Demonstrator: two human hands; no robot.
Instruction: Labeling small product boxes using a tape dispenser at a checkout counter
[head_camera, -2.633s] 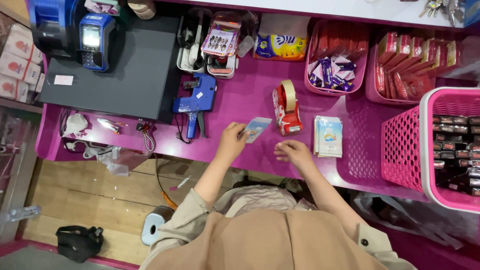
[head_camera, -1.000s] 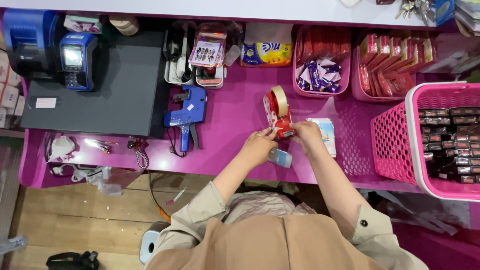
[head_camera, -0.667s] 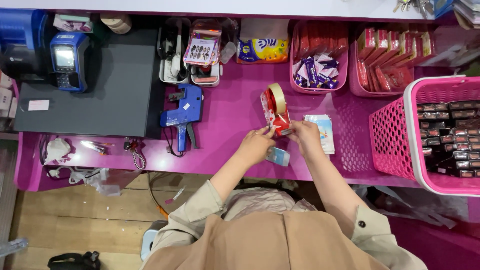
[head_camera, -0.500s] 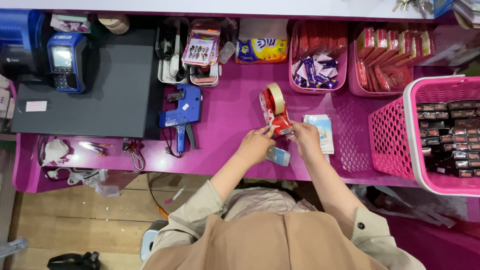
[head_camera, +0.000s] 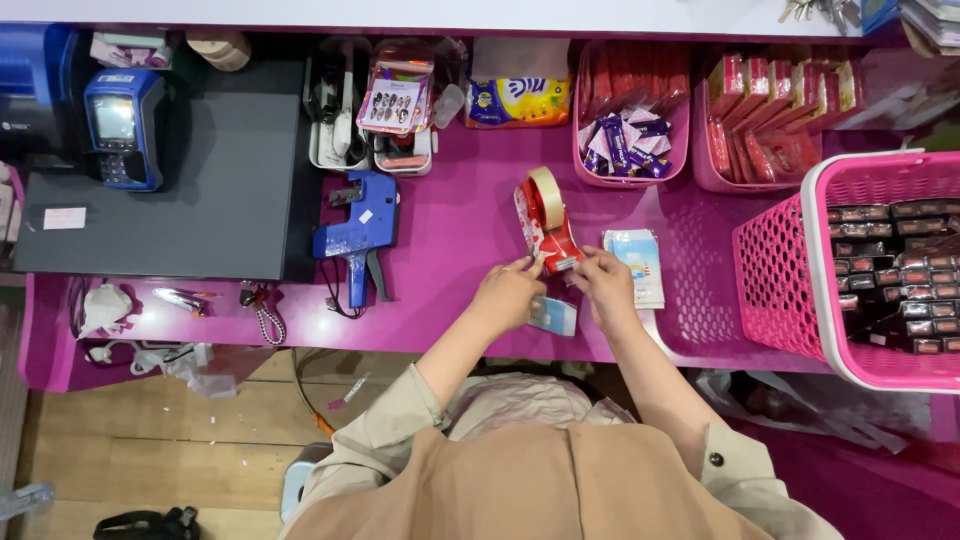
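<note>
The tape dispenser (head_camera: 545, 222), red with a tan roll, stands on the pink table (head_camera: 450, 240) near the middle, its cutter end toward the near edge. Both hands meet at that end: the left hand (head_camera: 507, 295) pinches at the tape's free end just left of the cutter, the right hand (head_camera: 603, 283) closes its fingertips on it from the right. A small pale blue card (head_camera: 553, 316) lies on the table just under the left hand.

To do this pull well, the tape should come off straight and low toward the near edge, one hand steadying the dispenser so it does not tip, then tear against the blade with a sideways twist.

A printed packet (head_camera: 636, 266) lies just right of the dispenser, a blue price gun (head_camera: 358, 232) to the left, a pink basket (head_camera: 860, 265) far right.
</note>
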